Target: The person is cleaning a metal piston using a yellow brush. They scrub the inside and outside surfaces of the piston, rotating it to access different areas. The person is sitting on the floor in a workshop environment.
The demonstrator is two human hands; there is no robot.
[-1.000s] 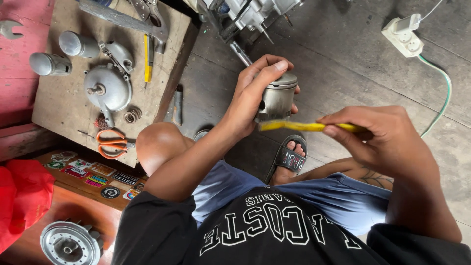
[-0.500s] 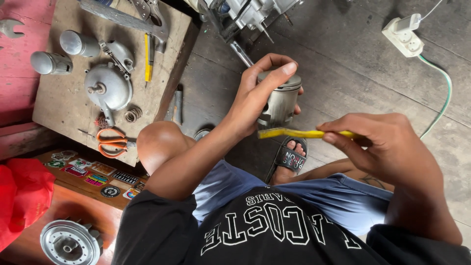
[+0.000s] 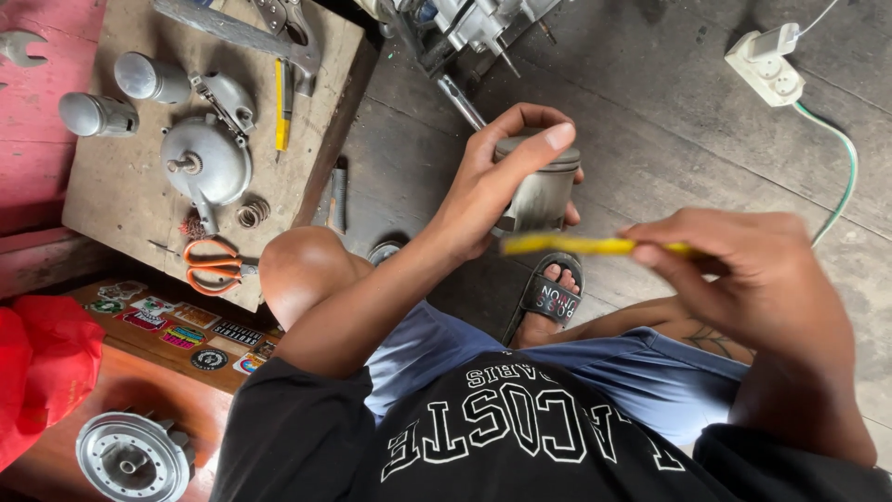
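A grey metal piston (image 3: 542, 191), a yellow tool (image 3: 581, 245), orange-handled scissors (image 3: 216, 267) and a red bag (image 3: 42, 363).

A pale wooden board (image 3: 111, 200) lies at the upper left; on it rest two small grey metal cylinders (image 3: 149, 79), a round grey engine cover (image 3: 206, 165), a coiled spring (image 3: 250, 215), orange-handled scissors (image 3: 216, 267), a yellow-handled tool (image 3: 281, 116) and a long metal bar (image 3: 232, 33); beside it the dark concrete floor (image 3: 650, 121) carries a white power strip (image 3: 767, 67) with a green cable (image 3: 841, 172), a metal rod (image 3: 462, 100) and a black sandal (image 3: 550, 296); a finned metal disc (image 3: 130, 457) lies on a reddish wooden surface (image 3: 139, 390) at the lower left.
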